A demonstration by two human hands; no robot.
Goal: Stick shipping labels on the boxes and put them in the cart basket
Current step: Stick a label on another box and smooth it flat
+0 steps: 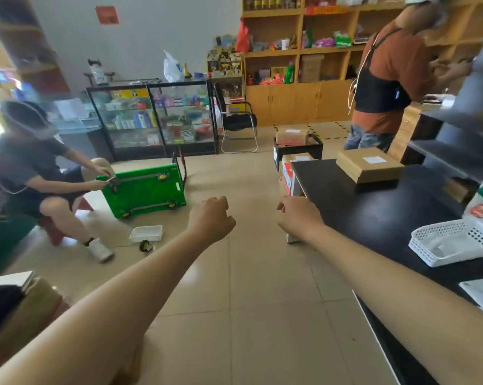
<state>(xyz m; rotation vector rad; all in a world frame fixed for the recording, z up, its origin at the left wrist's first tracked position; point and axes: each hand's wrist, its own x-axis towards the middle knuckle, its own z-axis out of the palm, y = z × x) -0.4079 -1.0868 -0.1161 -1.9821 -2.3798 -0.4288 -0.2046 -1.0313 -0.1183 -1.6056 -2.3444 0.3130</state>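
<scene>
Both my arms stretch forward over the tiled floor. My left hand [211, 218] is curled into a fist and holds nothing. My right hand [298, 216] hangs with loosely curled fingers, also holding nothing, just left of the black table [379, 218]. A flat cardboard box [369, 165] with a white label [375, 160] lies at the table's far end. Beyond the table stands the black cart basket [316, 150] with a labelled box [291, 136] in it. A red-and-white carton [287, 175] stands between basket and table.
A white mesh tray [454, 241] and paper sheets [482, 294] lie on the table's near right. A seated person works on an overturned green cart [145, 191]; a white tray [146, 233] and loose wheel [145, 245] lie nearby. Another person [387, 79] stands behind the table.
</scene>
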